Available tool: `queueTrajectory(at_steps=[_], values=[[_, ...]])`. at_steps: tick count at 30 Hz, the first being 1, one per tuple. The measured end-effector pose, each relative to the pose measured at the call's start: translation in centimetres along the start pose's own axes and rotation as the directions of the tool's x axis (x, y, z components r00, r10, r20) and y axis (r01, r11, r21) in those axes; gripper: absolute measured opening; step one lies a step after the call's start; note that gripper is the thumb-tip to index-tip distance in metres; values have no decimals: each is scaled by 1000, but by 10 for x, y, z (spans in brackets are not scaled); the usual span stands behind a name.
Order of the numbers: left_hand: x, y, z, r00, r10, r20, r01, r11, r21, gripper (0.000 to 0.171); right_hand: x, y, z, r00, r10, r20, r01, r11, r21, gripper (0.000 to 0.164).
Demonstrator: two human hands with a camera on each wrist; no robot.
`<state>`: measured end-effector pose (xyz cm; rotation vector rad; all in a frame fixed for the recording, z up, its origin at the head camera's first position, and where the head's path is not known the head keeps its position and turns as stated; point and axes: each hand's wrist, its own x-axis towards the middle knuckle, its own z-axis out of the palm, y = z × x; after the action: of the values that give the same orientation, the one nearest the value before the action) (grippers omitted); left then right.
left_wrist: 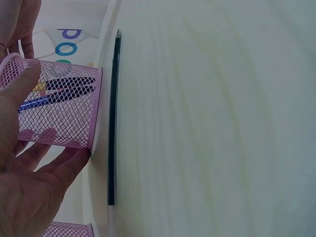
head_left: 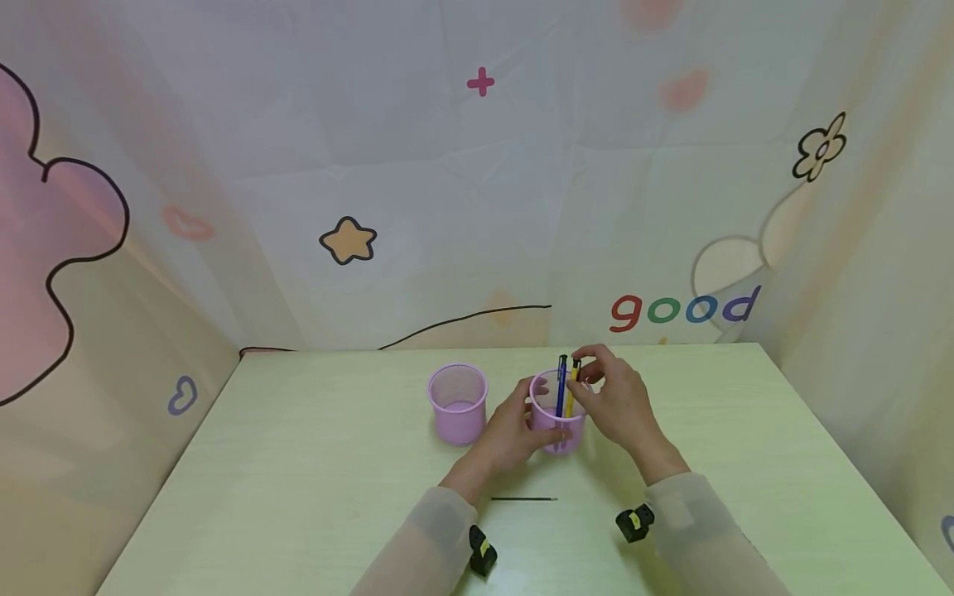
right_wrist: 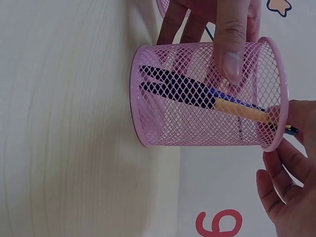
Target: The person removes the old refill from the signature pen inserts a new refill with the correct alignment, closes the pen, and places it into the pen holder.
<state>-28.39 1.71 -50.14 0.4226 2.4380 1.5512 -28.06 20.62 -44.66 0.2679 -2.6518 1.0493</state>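
Note:
My left hand [head_left: 514,430] grips a pink mesh pen holder [head_left: 557,439] round its side, thumb on the near face and fingers behind. Inside it lean a blue pen [head_left: 561,387] and a yellow pen [head_left: 570,403], their dark lower ends showing through the mesh in the right wrist view. At the rim, my right hand [head_left: 619,406] pinches the yellow pen near its top between thumb and index finger; the other fingers curl outside the rim. A thin dark pen refill [left_wrist: 114,118] with a metal tip lies on the table in front of the holder.
A second pink mesh pen holder [head_left: 460,424] stands upright to the left of the gripped one, close to my left hand. The pale wooden table [head_left: 313,480] ends at a printed curtain [head_left: 417,273] behind and at both sides.

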Motion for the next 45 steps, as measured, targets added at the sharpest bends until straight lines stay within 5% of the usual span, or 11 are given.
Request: queueTrajectory(at_steps=[14,45], values=[[-1,2,0,1000,-9,-1,9,1000,-12,87,2,3,3,999,-16,-41,15,1000,-23,36],[-3,-1,0,1000,2,0,-2,999,-43,91,2,1,4,999,29,39,-28,999,-16,56]])
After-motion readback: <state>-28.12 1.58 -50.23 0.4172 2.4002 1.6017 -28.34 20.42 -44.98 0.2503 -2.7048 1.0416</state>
